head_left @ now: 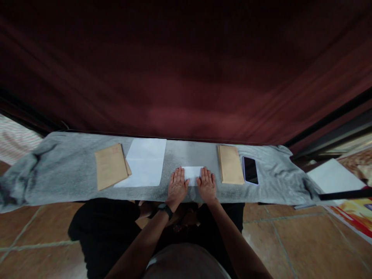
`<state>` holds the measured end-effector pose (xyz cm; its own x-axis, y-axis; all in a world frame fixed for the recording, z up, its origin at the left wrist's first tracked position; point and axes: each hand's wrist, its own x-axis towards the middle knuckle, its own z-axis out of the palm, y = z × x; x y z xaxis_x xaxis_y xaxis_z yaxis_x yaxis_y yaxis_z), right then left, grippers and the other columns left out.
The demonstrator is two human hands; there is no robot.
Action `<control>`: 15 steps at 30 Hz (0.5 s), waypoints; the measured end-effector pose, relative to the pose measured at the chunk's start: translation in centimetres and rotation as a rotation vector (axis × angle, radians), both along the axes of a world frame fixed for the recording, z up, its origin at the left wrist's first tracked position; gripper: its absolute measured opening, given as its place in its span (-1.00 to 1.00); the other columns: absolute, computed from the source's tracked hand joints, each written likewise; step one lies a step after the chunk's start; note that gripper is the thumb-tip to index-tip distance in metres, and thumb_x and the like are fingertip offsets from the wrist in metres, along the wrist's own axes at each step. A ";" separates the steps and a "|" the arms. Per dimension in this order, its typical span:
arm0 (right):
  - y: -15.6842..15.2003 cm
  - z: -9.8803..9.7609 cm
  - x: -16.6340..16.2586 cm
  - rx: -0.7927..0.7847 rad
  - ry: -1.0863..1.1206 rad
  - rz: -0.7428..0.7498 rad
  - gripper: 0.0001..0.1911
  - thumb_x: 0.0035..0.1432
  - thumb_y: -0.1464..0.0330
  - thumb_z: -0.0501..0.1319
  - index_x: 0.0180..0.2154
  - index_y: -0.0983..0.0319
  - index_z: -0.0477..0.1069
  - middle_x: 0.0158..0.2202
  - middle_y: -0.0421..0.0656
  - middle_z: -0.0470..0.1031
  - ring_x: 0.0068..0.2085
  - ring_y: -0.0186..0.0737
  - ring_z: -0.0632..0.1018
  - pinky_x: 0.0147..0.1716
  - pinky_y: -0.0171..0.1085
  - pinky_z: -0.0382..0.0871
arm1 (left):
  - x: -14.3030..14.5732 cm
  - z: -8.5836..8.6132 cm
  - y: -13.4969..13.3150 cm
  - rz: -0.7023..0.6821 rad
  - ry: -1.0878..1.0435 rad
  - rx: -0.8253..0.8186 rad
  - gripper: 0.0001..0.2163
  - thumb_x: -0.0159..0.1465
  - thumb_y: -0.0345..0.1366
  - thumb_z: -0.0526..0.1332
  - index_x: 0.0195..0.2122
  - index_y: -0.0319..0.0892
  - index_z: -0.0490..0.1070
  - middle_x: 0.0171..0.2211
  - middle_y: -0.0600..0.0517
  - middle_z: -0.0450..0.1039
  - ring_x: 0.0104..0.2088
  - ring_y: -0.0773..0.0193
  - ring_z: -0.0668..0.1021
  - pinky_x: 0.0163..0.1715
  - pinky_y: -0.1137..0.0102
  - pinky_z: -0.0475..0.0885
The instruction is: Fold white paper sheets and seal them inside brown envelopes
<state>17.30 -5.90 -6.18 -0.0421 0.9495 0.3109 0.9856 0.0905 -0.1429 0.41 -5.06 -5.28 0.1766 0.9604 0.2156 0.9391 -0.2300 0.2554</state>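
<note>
A small white sheet of paper (193,175), apparently folded, lies flat on the grey cloth in front of me. My left hand (177,187) rests palm down on its left end, fingers stretched out. On its right end lies my right hand (207,186), also flat with fingers extended. Both hands press on the paper rather than grip it. To the left is a larger white sheet (147,162) with a crease across it. Brown envelopes (110,166) overlap that sheet's left edge. Right of my hands sits a stack of brown envelopes (231,164).
A phone (250,170) with a dark screen lies right of the envelope stack. The narrow surface is covered by a wrinkled grey cloth (66,166). Behind it hangs a dark red curtain (186,85). At the far right, a white sheet (338,176) lies beyond a dark bar.
</note>
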 end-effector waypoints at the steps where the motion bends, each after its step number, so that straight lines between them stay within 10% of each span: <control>1: -0.1 0.0 0.2 0.009 0.008 -0.001 -0.41 0.47 0.25 -0.12 0.38 0.43 0.06 0.37 0.14 0.18 0.37 0.05 0.22 0.33 0.09 0.02 | 0.0 0.1 0.0 -0.001 -0.007 -0.004 -0.43 0.45 -0.17 -0.08 0.40 -0.38 0.04 0.39 -0.25 0.10 0.43 0.03 0.10 0.37 0.03 0.06; 15: -3.1 0.2 -1.4 0.024 0.082 0.133 -0.40 0.47 0.21 -0.11 0.41 0.33 0.01 0.38 0.07 0.19 0.37 0.01 0.24 0.34 0.08 0.02 | 0.1 0.8 0.0 0.000 -0.050 -0.031 -0.43 0.44 -0.17 -0.06 0.38 -0.40 0.09 0.39 -0.28 0.09 0.42 0.01 0.11 0.37 0.02 0.05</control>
<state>15.92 -8.97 -6.02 -0.1405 0.9295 0.3411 0.9496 0.2240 -0.2191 0.48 -5.02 -4.44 0.1666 0.9667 0.1940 0.9249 -0.2215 0.3090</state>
